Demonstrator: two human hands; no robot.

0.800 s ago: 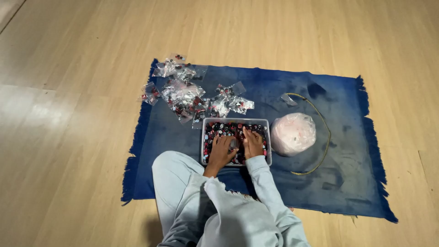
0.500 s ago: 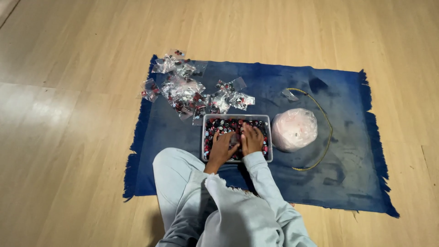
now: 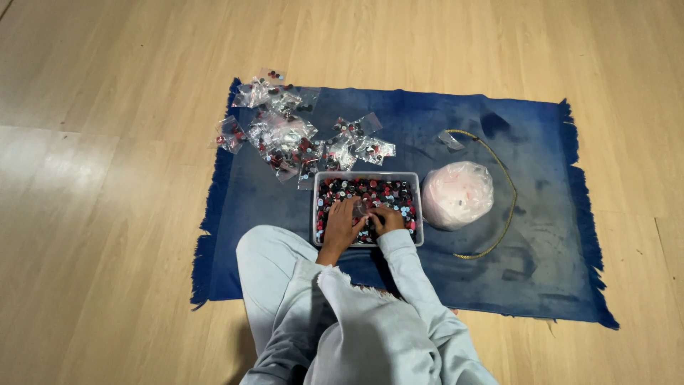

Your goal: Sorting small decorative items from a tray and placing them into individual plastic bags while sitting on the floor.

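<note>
L hand (image 3: 343, 221) & R hand (image 3: 387, 218) in button tub (image 3: 367, 177), pinching small clear bag (image 3: 361, 209); best kept low over tub.

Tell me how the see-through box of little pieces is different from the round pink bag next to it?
The clear box is rectangular and open on top; the pink bag is round, puffy and closed. Both hands, the left hand and the right hand, are in the box; nothing touches the bag. The box shows red, black and blue pieces; the bag's contents are unclear. Both sit on the blue rug.
</note>
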